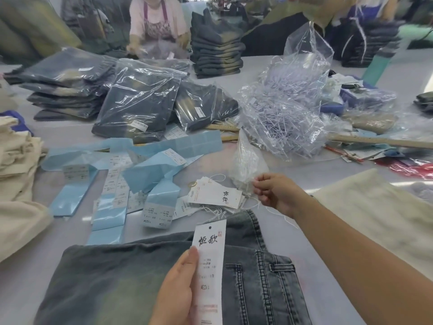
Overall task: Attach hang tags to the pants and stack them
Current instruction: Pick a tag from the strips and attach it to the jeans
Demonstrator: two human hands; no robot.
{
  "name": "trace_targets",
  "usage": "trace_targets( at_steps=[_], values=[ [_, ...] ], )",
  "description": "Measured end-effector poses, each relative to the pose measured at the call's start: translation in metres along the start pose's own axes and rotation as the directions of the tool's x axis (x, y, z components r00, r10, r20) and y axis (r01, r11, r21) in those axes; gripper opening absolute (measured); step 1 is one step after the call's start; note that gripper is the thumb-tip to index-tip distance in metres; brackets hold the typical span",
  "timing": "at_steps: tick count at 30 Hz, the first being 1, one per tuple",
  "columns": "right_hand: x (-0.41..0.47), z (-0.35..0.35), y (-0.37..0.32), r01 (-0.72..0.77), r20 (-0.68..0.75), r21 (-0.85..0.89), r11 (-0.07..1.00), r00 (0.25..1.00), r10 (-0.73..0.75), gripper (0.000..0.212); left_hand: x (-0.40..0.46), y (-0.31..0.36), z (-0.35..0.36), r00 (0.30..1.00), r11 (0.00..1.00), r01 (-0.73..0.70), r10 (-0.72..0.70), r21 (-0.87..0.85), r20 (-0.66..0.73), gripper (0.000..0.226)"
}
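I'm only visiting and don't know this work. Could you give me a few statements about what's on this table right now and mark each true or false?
1. The left hand holds a long white hang tag over the grey jeans. True.
2. The right hand rests flat on the jeans. False: it reaches to the small clear bag of strings, fingers pinched.
3. A pile of white tags lies beyond the jeans. True.
4. The bagged jeans are packed in cardboard boxes. False: they are in clear plastic bags.
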State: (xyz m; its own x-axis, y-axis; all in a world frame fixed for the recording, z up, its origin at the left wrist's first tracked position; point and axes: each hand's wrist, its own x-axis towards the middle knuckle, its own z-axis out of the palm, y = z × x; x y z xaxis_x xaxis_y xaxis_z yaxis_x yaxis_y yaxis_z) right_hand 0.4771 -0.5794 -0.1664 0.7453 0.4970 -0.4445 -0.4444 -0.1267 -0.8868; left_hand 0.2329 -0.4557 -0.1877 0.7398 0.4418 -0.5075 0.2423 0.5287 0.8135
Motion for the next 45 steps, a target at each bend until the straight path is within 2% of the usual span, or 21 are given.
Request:
trace_targets(
  at_steps=[3, 5, 9, 11, 14, 16, 19, 22, 26, 31, 34, 37, 40, 42, 43, 45],
  values=[
    [-0.031, 0.015, 0.002, -0.038, 0.069, 0.037, 0.999, 0.997, 0.035, 0.014, -0.006, 0.001, -0.002, 0.988, 0.977, 0.127, -0.109, -0.173, 0.110, 0.039],
    [-0.056, 0.027, 0.007, -0.015, 0.131, 0.007, 1.000, 0.991, 0.014, 0.010, -0.011, 0.001, -0.002, 0.970, 0.929, 0.212, -0.162, -0.304, 0.181, 0.034],
    [-0.108, 0.055, 0.039, 0.151, 0.183, -0.261, 0.954, 0.978, -0.104, 0.008, -0.022, 0.002, -0.001, 0.915, 0.784, 0.379, -0.238, -0.493, 0.325, 0.031],
    [-0.130, 0.068, 0.063, 0.215, 0.195, -0.364, 0.906, 0.969, -0.152, 0.009, -0.026, 0.002, -0.002, 0.916, 0.767, 0.381, -0.237, -0.517, 0.323, 0.035],
    [-0.156, 0.080, 0.095, 0.234, 0.181, -0.398, 0.887, 0.968, -0.174, 0.013, -0.028, 0.000, -0.005, 0.942, 0.794, 0.328, -0.237, -0.512, 0.237, 0.046],
    [-0.170, 0.085, 0.111, 0.211, 0.148, -0.356, 0.910, 0.975, -0.168, 0.015, -0.029, -0.001, -0.011, 0.956, 0.774, 0.294, -0.238, -0.561, 0.173, 0.042],
    [-0.185, 0.095, 0.124, 0.156, -0.002, -0.206, 0.966, 0.987, -0.160, 0.008, -0.038, 0.000, -0.018, 0.960, 0.769, 0.269, -0.162, -0.580, 0.229, 0.027],
    [-0.194, 0.109, 0.129, 0.108, -0.145, 0.019, 0.994, 0.984, -0.104, 0.010, -0.053, -0.003, -0.016, 0.945, 0.820, 0.238, -0.071, -0.520, 0.320, 0.021],
    [-0.205, 0.122, 0.123, 0.163, -0.235, 0.167, 0.973, 0.964, -0.121, 0.010, -0.071, -0.008, -0.012, 0.944, 0.917, 0.134, -0.004, -0.376, 0.329, 0.032],
    [-0.208, 0.131, 0.119, 0.180, -0.146, 0.189, 0.965, 0.977, -0.154, 0.021, -0.091, -0.015, -0.014, 0.959, 0.979, 0.079, -0.023, -0.190, 0.283, 0.046],
    [-0.210, 0.131, 0.119, 0.193, -0.172, 0.292, 0.937, 0.974, -0.147, 0.025, -0.098, -0.016, -0.019, 0.967, 0.996, 0.025, -0.003, -0.083, 0.256, 0.041],
    [-0.212, 0.127, 0.118, 0.156, -0.118, 0.386, 0.909, 0.986, -0.119, 0.031, -0.104, -0.015, -0.022, 0.979, 1.000, -0.018, 0.023, -0.024, 0.203, 0.032],
    [-0.215, 0.128, 0.119, 0.169, -0.090, 0.381, 0.909, 0.985, -0.146, 0.029, -0.105, -0.017, -0.024, 0.983, 0.998, -0.058, 0.062, -0.026, 0.170, 0.032],
    [-0.217, 0.130, 0.120, 0.214, -0.142, 0.363, 0.907, 0.975, -0.173, 0.023, -0.107, -0.020, -0.026, 0.981, 0.995, -0.104, 0.104, -0.007, 0.163, 0.030],
    [-0.219, 0.129, 0.119, 0.259, -0.181, 0.328, 0.909, 0.961, -0.208, 0.022, -0.107, -0.022, -0.028, 0.979, 0.990, -0.142, 0.138, 0.020, 0.148, 0.029],
    [-0.222, 0.121, 0.117, 0.389, -0.249, 0.153, 0.908, 0.905, -0.346, 0.026, -0.105, -0.024, -0.035, 0.962, 0.944, -0.269, 0.254, 0.191, 0.099, 0.030]
  ],
)
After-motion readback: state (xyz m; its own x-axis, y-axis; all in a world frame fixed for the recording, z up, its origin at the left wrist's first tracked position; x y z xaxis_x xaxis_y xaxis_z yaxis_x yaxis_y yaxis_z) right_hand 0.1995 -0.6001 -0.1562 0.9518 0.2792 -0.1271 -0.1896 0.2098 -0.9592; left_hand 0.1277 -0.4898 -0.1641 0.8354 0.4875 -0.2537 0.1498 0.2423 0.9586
